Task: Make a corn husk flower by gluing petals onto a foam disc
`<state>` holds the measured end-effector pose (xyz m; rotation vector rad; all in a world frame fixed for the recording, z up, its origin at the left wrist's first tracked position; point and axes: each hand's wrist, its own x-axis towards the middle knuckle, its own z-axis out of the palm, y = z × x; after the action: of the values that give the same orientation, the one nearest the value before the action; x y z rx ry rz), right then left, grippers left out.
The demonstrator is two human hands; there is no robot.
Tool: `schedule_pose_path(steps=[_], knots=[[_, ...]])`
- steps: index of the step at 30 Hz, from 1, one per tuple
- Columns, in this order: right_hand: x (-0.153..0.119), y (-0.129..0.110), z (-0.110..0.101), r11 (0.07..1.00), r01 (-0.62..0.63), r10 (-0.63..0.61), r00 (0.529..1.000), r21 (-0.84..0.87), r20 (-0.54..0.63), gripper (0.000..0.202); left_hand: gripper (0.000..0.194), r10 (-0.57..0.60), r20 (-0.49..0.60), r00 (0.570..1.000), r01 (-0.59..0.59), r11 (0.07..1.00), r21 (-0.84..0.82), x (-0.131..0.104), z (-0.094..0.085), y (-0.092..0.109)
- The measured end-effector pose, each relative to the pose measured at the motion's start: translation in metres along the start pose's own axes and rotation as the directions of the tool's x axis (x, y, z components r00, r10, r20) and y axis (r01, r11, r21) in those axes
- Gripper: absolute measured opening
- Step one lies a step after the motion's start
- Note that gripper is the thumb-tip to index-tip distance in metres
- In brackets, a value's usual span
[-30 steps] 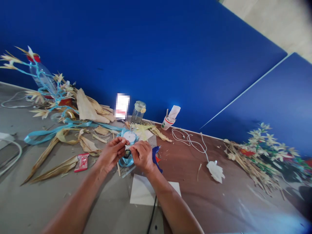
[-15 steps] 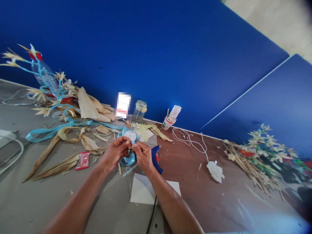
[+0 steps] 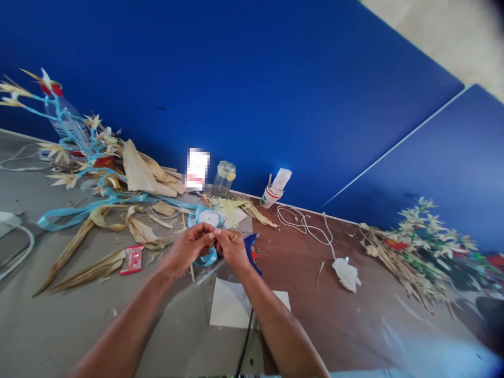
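My left hand [image 3: 196, 241] and my right hand [image 3: 232, 247] meet fingertip to fingertip at the table's middle. Both are closed in a pinch; whatever lies between the fingers is too small and covered to name. Just behind them sits a spool of light blue ribbon [image 3: 209, 217], partly hidden by my fingers. A dark blue tool with a red part, looking like a glue gun [image 3: 252, 252], lies against the right side of my right hand. Under my right forearm is a white sheet [image 3: 226, 304], with a black cord [image 3: 247, 341] running over it.
Dried husks [image 3: 74, 247] and a red packet [image 3: 132, 260] lie left. Farther back stand husk flowers on blue stems [image 3: 84, 152], a clear jar [image 3: 224, 178] and a paper cup [image 3: 271, 196]. On the right are a white cable [image 3: 303, 223], crumpled tissue [image 3: 346, 274] and white flowers [image 3: 429, 226].
My fingertips have drawn closer together, and my left fingers now reach over to the right ones. The whole view has shifted slightly; the things on the table keep their places.
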<state>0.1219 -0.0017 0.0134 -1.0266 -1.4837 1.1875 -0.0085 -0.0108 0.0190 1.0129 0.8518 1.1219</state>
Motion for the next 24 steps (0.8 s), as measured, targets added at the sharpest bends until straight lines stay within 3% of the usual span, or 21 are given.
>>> schedule_pose_path(steps=[7, 14, 18, 20, 24], knots=[[0.005, -0.001, -0.01, 0.985, -0.17, 0.162, 0.968, 0.023, 0.193, 0.049, 0.031, -0.079, 0.127, 0.989, 0.073, 0.996, 0.052, -0.002, -0.008, 0.0], [0.006, -0.005, -0.012, 0.949, -0.281, 0.251, 0.947, 0.145, 0.199, 0.045, 0.03, -0.066, 0.157, 0.985, 0.058, 0.997, 0.057, -0.002, -0.008, -0.002], [0.006, -0.007, -0.013, 0.934, -0.338, 0.299, 0.917, 0.116, 0.264, 0.042, 0.032, -0.09, 0.21, 0.974, 0.083, 0.996, 0.039, -0.002, -0.009, 0.0], [0.006, -0.007, -0.014, 0.944, -0.315, 0.281, 0.923, 0.096, 0.264, 0.042, 0.033, -0.097, 0.198, 0.975, 0.095, 0.995, 0.019, -0.002, -0.008, 0.001], [0.008, -0.007, -0.012, 0.997, -0.081, 0.08, 0.995, 0.009, 0.052, 0.041, 0.032, -0.112, 0.066, 0.991, 0.115, 0.992, -0.044, -0.001, -0.005, 0.003]])
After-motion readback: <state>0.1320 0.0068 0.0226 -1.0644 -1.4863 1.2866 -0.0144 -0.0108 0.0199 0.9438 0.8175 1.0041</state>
